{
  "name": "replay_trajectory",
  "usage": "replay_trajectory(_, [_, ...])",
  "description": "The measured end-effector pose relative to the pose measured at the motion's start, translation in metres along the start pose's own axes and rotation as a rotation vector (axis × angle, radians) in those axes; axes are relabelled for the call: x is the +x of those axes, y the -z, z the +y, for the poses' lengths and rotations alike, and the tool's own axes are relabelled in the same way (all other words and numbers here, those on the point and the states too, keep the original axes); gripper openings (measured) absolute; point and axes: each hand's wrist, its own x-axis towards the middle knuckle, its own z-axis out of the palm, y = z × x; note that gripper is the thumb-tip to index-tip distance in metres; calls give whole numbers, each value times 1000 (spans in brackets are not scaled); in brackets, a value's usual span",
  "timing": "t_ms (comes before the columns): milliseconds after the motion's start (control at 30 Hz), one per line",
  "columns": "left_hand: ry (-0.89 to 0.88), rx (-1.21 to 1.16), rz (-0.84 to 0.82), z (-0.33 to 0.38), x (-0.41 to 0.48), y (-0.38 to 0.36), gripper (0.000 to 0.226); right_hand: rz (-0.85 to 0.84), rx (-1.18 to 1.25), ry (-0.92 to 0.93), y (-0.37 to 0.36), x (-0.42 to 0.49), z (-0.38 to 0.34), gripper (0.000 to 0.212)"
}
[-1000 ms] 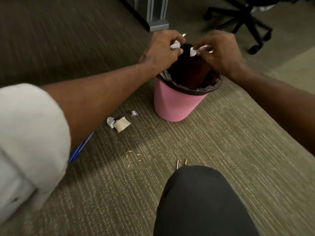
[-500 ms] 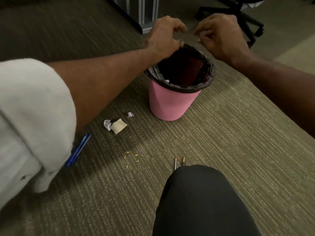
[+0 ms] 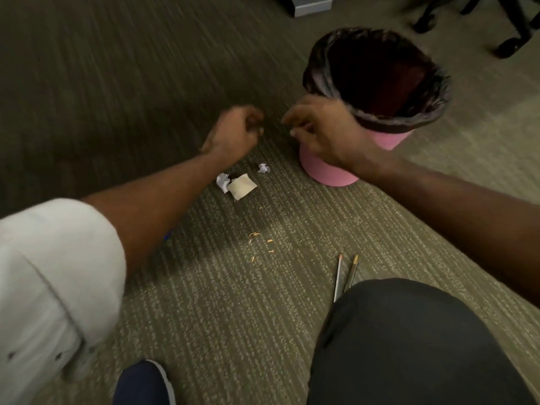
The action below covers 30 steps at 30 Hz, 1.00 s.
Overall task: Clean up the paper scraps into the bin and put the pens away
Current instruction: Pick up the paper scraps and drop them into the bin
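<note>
Hands low over the carpet, beside the bin

Fingers of the left hand [image 3: 233,133] are curled inward and motion-blurred, so whether they hold anything cannot be told. The right hand [image 3: 324,133] hangs with loosely bent fingers, nothing between them, in front of the pink bin [image 3: 327,171]. The bin stands upright with a black liner [image 3: 380,112] folded over its rim. Just below the left wrist lie three paper scraps: a crumpled white one [image 3: 222,182] touching a beige square [image 3: 242,186], and a smaller white ball [image 3: 263,168] nearer the bin. Two pens [image 3: 339,276] lie side by side against a black-clad knee [image 3: 409,346]. The olive ribbed carpet [image 3: 204,302] carries orange flecks [image 3: 257,241]. A chair base [image 3: 508,45] stands beyond the bin.
</note>
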Motion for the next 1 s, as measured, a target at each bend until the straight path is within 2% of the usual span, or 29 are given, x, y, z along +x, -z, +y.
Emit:
replay_trajectory(100, [-35, 273, -245, -49, -24, -20, 36, -174, -16, -29, -60, 4, 0, 33])
replay_trajectory(167, [-108, 359, -325, -74, -32, -35, 41, -274, -21, -97, -89, 7, 1, 37])
replay_trajectory(233, [-78, 377, -345, -95, -35, -52, 50, -340, -29, -142, -111, 12, 4, 38])
replay_trajectory(333, [90, 329, -340, -119, -33, -74, 68, -425, -58, -160, -141, 18, 13, 46])
replay_trajectory(500, [206, 219, -339, -138, -31, -99, 83, -561, -96, -195, -185, 24, 27, 88])
replay_trajectory(600, [205, 184, -314, -138, -34, -105, 86, -563, -41, -249, -206, 32, 23, 99])
replay_trajectory(700, [181, 128, -293, -144, -38, -107, 71, -544, 0, -309, -224, 37, 14, 92])
replay_trajectory(867, [86, 91, -259, -154, -43, -98, 26, -465, 38, -380, -238, 34, 4, 79])
replay_trajectory(1000, [42, 44, -193, -165, -46, -91, 11, -352, 107, -331, -232, 21, 11, 46])
